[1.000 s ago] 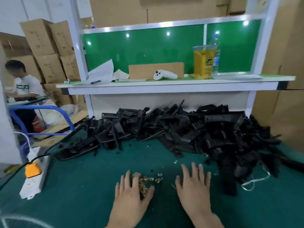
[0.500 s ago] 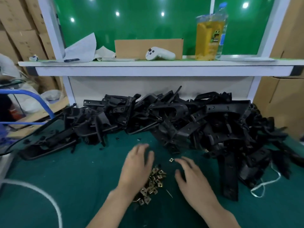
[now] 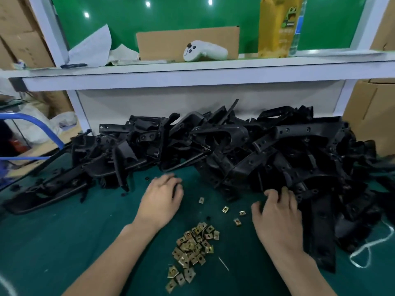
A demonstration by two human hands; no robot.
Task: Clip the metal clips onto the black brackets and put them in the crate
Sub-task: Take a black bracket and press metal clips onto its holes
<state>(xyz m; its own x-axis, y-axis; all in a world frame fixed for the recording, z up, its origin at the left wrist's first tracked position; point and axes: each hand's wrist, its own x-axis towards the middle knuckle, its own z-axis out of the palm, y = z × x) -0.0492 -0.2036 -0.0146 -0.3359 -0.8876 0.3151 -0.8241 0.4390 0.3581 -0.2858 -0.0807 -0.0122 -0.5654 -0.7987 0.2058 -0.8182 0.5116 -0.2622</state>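
A: What could go wrong from here?

B: Nearest, the metal clips (image 3: pixel 193 246) lie in a loose pile on the green bench (image 3: pixel 64 242), right between the forearms. One sweep of a wrist would likely scatter them. A few stray clips (image 3: pixel 225 209) lie apart from it, nearer the hands.

A: And the hands?

B: The left hand (image 3: pixel 162 197) is palm down, fingers loosely bent, with nothing showing in it. The right hand (image 3: pixel 277 214) has bent fingers on the edge of the black brackets (image 3: pixel 235 150). I cannot tell if it has a grip. The heap looks tangled, so pulling one bracket may drag its neighbours down over the clips.

A: How do the parts look?

B: The clips are small, flat, brassy squares, each with a hole. The brackets are long, dull black mouldings with holes, piled across the back of the bench under the shelf (image 3: pixel 192 75). No crate shows.
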